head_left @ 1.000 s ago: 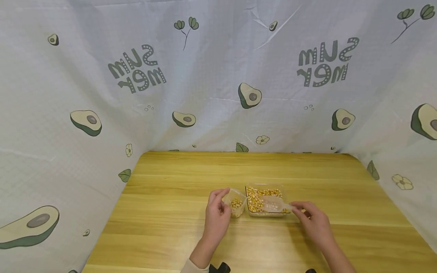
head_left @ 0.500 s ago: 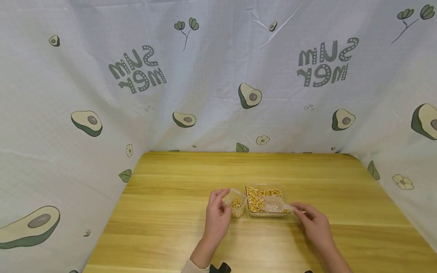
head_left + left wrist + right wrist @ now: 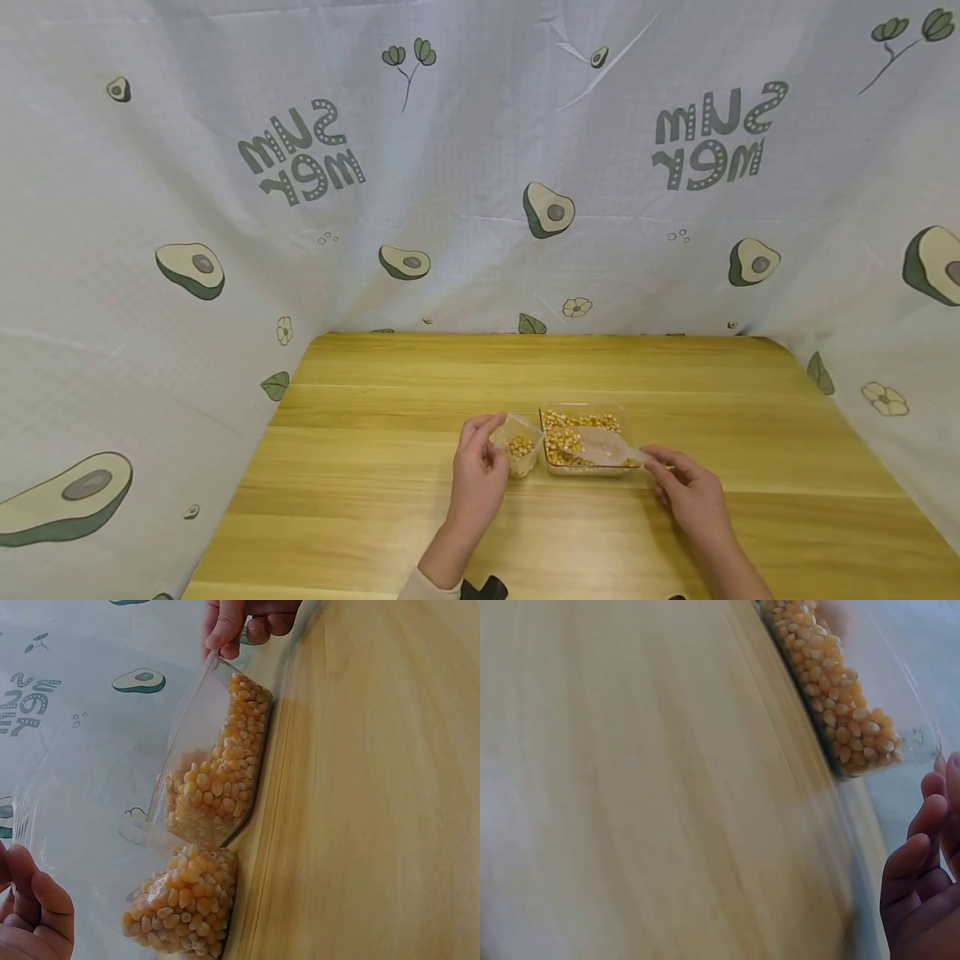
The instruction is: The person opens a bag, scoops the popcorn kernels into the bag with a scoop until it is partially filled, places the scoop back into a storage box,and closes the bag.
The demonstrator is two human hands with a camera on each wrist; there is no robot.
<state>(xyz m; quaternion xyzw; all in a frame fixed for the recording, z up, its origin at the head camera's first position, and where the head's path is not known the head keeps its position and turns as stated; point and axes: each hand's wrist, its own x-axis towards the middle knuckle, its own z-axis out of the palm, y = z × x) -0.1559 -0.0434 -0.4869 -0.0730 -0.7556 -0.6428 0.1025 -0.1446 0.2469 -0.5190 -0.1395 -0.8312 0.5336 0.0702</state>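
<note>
My left hand (image 3: 477, 471) pinches the rim of a clear plastic bag (image 3: 522, 429), holding its mouth open. Corn kernels (image 3: 184, 904) fill the bottom of the bag, which stands on the table. Just to its right is a rectangular glass container (image 3: 592, 472) with more corn kernels (image 3: 847, 724) inside. A pale translucent scoop (image 3: 603, 447) lies in the container, its handle reaching over the right rim. My right hand (image 3: 693, 496) pinches that handle between thumb and fingers. Kernels lie at the scoop's front edge, on the side toward the bag.
The wooden table (image 3: 375, 500) extends on all sides of the bag and container. A pale curtain (image 3: 465, 167) with avocado prints encloses the back and both sides. A black strap piece (image 3: 491, 588) sits by the left wrist.
The scoop's front has pushed into the kernels, and some now lie over its leading edge. My right hand has barely shifted; my left hand and the bag stay in place.
</note>
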